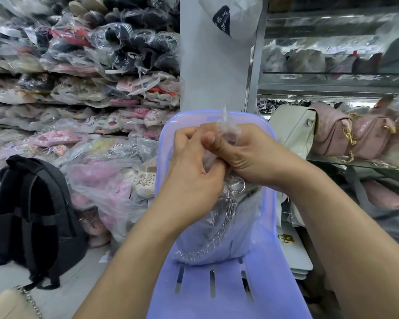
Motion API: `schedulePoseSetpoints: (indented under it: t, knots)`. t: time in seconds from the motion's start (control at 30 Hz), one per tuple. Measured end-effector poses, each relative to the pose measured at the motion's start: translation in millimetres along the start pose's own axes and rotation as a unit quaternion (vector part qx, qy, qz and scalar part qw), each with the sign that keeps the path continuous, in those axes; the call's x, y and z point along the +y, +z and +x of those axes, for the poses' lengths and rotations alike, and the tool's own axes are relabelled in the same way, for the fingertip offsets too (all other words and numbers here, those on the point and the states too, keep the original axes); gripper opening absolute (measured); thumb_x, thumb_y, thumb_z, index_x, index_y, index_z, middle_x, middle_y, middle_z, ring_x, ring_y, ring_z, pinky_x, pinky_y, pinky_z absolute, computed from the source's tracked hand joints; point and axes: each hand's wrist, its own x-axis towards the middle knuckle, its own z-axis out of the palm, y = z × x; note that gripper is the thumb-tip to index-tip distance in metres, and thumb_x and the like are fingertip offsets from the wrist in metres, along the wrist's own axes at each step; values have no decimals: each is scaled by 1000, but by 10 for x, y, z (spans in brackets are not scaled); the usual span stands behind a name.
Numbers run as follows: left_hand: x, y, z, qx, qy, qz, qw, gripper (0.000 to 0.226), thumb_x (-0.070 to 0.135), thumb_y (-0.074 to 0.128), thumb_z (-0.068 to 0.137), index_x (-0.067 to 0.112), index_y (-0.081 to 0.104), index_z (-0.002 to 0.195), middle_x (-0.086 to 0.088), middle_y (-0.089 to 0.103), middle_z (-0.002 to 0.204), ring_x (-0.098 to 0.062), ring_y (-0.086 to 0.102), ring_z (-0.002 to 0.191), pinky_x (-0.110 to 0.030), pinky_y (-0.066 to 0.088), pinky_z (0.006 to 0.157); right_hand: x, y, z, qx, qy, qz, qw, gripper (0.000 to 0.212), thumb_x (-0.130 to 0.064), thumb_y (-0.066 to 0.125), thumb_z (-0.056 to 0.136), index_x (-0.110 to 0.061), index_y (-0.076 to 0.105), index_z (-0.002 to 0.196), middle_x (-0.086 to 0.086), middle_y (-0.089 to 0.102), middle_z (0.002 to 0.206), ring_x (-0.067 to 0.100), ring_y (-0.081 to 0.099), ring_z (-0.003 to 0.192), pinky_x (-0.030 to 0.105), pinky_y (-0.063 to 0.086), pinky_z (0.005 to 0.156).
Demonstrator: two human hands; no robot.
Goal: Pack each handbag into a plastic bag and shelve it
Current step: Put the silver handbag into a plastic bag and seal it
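The gathered neck of a clear plastic bag (219, 222) is gripped by both hands above the seat of a lilac plastic chair (217, 295). The left hand (194, 162) is closed, its fingers curled in against the plastic just below the twist. The right hand (247, 157) is also closed round the neck, with the thumb laid across it, and a crumpled tuft of plastic is seen sticking up above its fingers. The fingertips of both hands are hidden, tucked behind the neck and each other.

The handbag (235, 240) is held inside the plastic bag, which is rested on the chair seat against the backrest. Its colour and shape are blurred by the film; only a pale body and a silver chain (207, 245) are made out.

A black backpack (32, 215) is stood on the floor to the left, and a pink bag (346, 139) is laid on the shelf (355, 164) to the right. A cream bag (7, 305) is cut off by the lower left corner.
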Motion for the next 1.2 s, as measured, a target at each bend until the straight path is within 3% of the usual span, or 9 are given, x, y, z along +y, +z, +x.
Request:
schedulePoseSetpoints:
  t: [0.13, 0.23, 0.37, 0.5, 0.7, 0.83, 0.97, 1.07, 1.2]
  knots:
    - [-10, -39, 16, 26, -12, 43, 999, 69, 26, 72, 75, 56, 24, 114, 6, 29, 125, -29, 58, 115, -32, 54, 84, 61, 24, 55, 109, 4, 24, 994, 27, -36, 58, 104, -11, 64, 97, -10, 66, 67, 9, 58, 57, 24, 44, 54]
    - [-15, -116, 63, 46, -21, 93, 994, 77, 29, 73, 68, 42, 23, 125, 7, 29, 135, -16, 43, 130, -35, 51, 100, 65, 32, 75, 157, 2, 116, 981, 8, -21, 53, 107, -25, 60, 108, -6, 75, 78, 15, 67, 70, 29, 53, 63]
    - [-54, -174, 92, 14, -50, 37, 998, 28, 9, 73, 83, 22, 68, 108, 3, 76, 97, -17, 73, 85, -40, 60, 78, 36, 37, 39, 140, 6, 190, 972, 20, -22, 51, 107, -23, 71, 104, 0, 77, 81, 20, 69, 76, 33, 57, 74]
    - [-98, -119, 89, 62, -6, 69, 996, 7, 11, 70, 87, 18, 68, 87, 5, 60, 63, -10, 49, 52, -26, 40, 51, 29, 19, 8, 90, -1, 216, 972, 23, -18, 51, 106, -19, 73, 99, 12, 73, 90, 25, 69, 85, 35, 56, 81]
    - [-216, -129, 103, 181, -31, 60, 981, 37, 10, 75, 82, 21, 47, 59, 11, 44, 50, -9, 35, 47, -26, 29, 47, 76, 46, 5, 67, -49, 122, 989, 16, -9, 70, 95, -18, 74, 107, -5, 76, 95, 10, 71, 84, 26, 58, 82]
    - [-241, -118, 89, 224, -20, 108, 968, 41, 4, 71, 78, 28, 46, 55, 8, 56, 74, -5, 46, 61, -27, 40, 58, 60, 29, 36, 49, -49, -13, 998, 9, -24, 70, 97, -18, 75, 102, 5, 76, 94, 9, 65, 80, 28, 53, 74]
    - [-237, -113, 70, 227, 6, 149, 962, 28, 12, 72, 82, 29, 50, 84, -2, 59, 99, 2, 53, 82, -19, 46, 71, 51, 67, 43, 50, -48, -3, 998, 26, -30, 56, 104, -18, 63, 81, 1, 57, 65, 13, 48, 63, 27, 40, 59]
    - [-263, -146, 71, 169, -31, 123, 977, 39, 10, 69, 82, 30, 47, 107, 6, 67, 88, -11, 63, 78, -31, 50, 66, 37, 16, 19, 17, -39, -34, 999, 23, -30, 58, 101, -18, 62, 82, 0, 56, 67, 10, 45, 57, 18, 38, 51]
    - [-302, -218, 105, 112, -56, 100, 987, 31, 17, 73, 79, 33, 62, 103, 5, 73, 84, -13, 67, 69, -31, 52, 61, 24, -40, 23, 9, -25, -52, 998, 11, -16, 79, 89, -13, 71, 82, -11, 61, 59, 2, 47, 50, 14, 38, 48]
